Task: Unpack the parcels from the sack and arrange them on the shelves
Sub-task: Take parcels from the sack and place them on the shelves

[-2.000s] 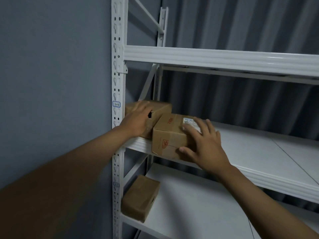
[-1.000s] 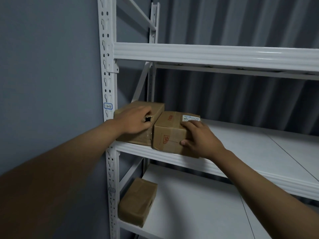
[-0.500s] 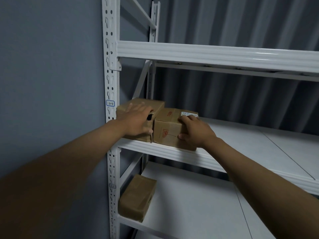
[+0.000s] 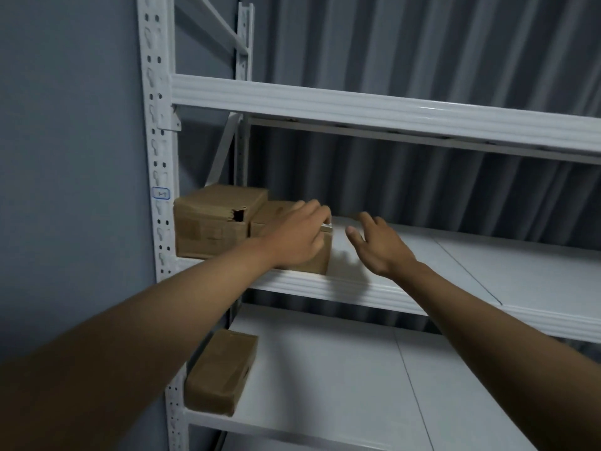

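Two brown cardboard parcels stand side by side at the left end of the middle shelf [image 4: 461, 265]. The larger parcel [image 4: 208, 224] has a torn hole at its top right corner. My left hand [image 4: 297, 234] lies over the smaller parcel [image 4: 318, 259] beside it, fingers curled round its top right edge by the white label. My right hand [image 4: 379, 244] hovers just right of that parcel, fingers spread, touching nothing. A third parcel [image 4: 221, 372] lies at the left end of the lower shelf [image 4: 325, 385]. No sack is in view.
The white metal rack has a perforated upright [image 4: 156, 151] on the left and an upper beam [image 4: 357, 109] above the parcels. A grey wall is on the left; grey corrugated panelling is behind. The middle and lower shelves stretch bare to the right.
My left hand moved from the larger parcel onto the smaller one. My right hand let go of the smaller parcel and drew away to the right, now open.
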